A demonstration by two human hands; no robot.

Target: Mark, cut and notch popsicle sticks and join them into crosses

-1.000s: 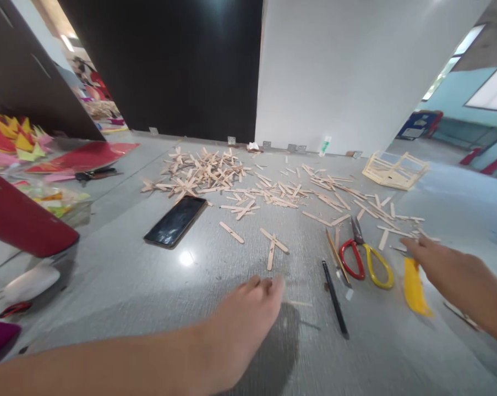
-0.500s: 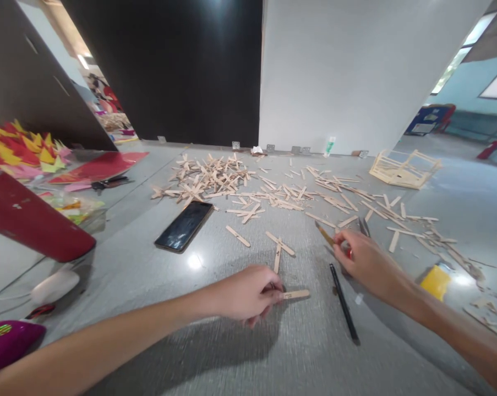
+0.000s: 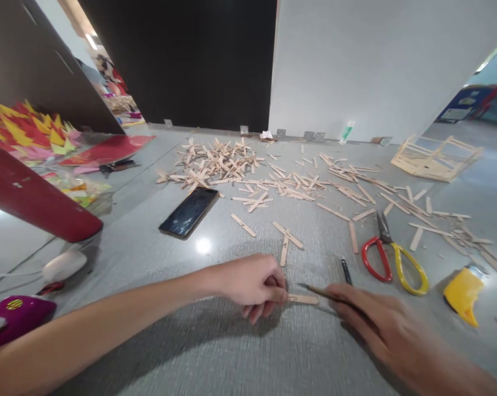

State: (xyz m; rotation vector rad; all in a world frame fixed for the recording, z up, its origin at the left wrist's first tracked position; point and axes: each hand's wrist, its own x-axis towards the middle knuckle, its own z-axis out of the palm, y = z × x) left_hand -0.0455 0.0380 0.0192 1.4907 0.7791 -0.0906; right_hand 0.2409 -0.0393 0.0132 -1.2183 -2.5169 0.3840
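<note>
Your left hand (image 3: 256, 283) has its fingers clamped on the left end of a flat wooden stick (image 3: 304, 299), which carries dark markings near your fingertips. The rest of the stick points toward 3 o'clock, low over the gray surface (image 3: 215, 352); you can't tell from this view whether it touches down.

Your right hand (image 3: 376, 324), slightly blurred, has its fingers closed around a slim pointed tool (image 3: 320, 291). The tool's tip aims toward 9 o'clock, near the stick's upper edge; contact between them isn't clear.

Taking the held stick as your clock center, a black pen (image 3: 346, 270) lies at 2 o'clock, partly hidden by your right hand. Farther out that way are scissors (image 3: 385, 242) with one red and one yellow handle, blades pointing toward 12. A yellow-bodied tool (image 3: 463, 291) rests at 3 o'clock, beyond the scissors.

Two crossed sticks (image 3: 287, 240) lie between 11 and 12, with a single loose stick (image 3: 244, 225) at 11. The smartphone (image 3: 189, 213) sits at 10 o'clock, screen up. Behind it, toward 11, is your heap of joined sticks (image 3: 219, 165), and more loose sticks spread across to 2 o'clock. A small wooden frame (image 3: 430, 165) stands between 1 and 2, well apart from your hands.
</note>
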